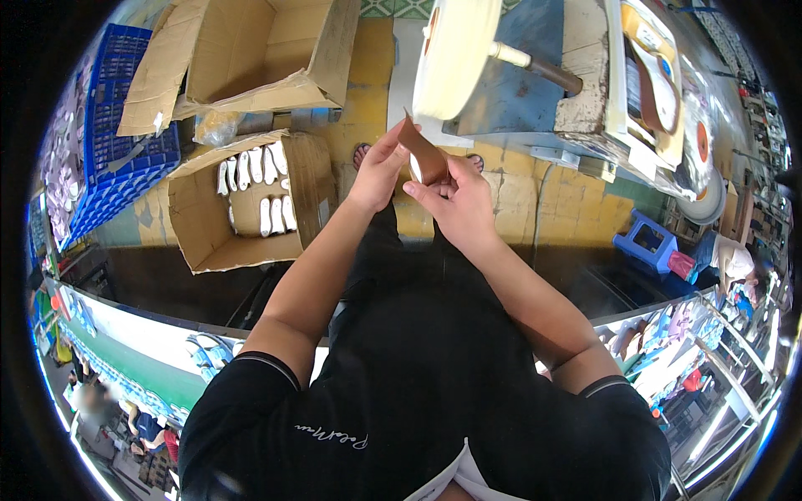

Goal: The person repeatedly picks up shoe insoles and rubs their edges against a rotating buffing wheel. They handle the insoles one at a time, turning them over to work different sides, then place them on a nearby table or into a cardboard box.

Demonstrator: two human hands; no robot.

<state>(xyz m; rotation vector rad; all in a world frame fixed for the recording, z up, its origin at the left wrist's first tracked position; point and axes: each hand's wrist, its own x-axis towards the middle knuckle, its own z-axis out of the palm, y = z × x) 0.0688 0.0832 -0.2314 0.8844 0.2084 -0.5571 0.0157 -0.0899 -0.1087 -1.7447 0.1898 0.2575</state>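
Both of my hands hold a thin brown insole-shaped piece [423, 150] upright in front of me. My left hand [378, 171] pinches its left edge with thumb and fingers. My right hand [455, 200] grips its lower right part, fingers curled around it. The piece sits just below a large cream-coloured buffing wheel [451, 54] on a shaft [539, 67]. I am sitting, with black trousers and a black shirt filling the lower view; my feet in sandals show beyond my hands.
An open cardboard box [305, 188] with several white insoles stands at my left. A bigger open carton [251, 54] and a blue crate [125, 134] lie beyond it. The machine bench [585, 92] is ahead right, a blue stool [647, 242] at right.
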